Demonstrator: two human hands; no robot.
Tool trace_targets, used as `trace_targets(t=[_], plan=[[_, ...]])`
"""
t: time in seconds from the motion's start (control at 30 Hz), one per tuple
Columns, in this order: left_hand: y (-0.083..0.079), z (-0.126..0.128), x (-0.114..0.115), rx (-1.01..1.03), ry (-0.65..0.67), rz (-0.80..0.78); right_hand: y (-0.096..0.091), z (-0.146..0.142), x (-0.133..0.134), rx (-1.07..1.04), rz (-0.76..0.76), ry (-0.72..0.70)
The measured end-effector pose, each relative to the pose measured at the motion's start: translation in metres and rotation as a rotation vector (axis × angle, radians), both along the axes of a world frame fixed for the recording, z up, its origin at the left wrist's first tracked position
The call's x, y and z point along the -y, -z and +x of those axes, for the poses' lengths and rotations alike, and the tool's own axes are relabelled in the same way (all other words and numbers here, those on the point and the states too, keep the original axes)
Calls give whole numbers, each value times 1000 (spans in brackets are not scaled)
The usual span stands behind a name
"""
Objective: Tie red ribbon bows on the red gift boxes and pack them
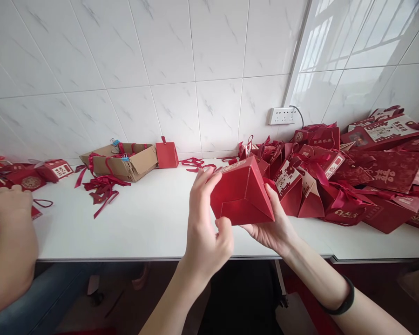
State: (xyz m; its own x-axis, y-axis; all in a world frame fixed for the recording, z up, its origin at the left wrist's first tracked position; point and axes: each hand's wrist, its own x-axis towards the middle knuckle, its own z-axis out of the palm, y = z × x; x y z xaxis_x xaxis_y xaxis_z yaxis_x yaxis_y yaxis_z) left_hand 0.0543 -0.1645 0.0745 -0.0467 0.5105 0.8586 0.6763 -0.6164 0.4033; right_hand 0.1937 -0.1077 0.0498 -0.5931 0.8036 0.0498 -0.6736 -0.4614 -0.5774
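On the left, another person's hand (9, 201) is seen over red boxes (30, 179). Next, a brown carton (142, 164) with red ribbons (104, 184) is followed by a small red box (166, 155). Above the white table (150, 232), a tilted red box (239, 197) is gripped by the half-curled left hand (206, 230) and right hand (277, 228); the table behind is partly hidden. On the right, red boxes and bags (363, 172) are heaped up.
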Motion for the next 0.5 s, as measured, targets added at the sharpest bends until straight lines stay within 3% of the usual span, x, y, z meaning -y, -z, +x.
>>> trace_targets(t=[0.1,0.2,0.33,0.4,0.5], plan=[[9,10,13,-197,-72,69,0,1,-1,-20,-26,-8],[24,24,39,-334,54,128,-1,2,-2,-66,-56,38],[34,20,57,-141,232,218,-4,2,-3,-42,-118,73],[23,1,44,55,206,262,-5,1,-3,-13,-155,92],[-22,-54,3,399,136,403,-4,4,-1,28,-224,152]])
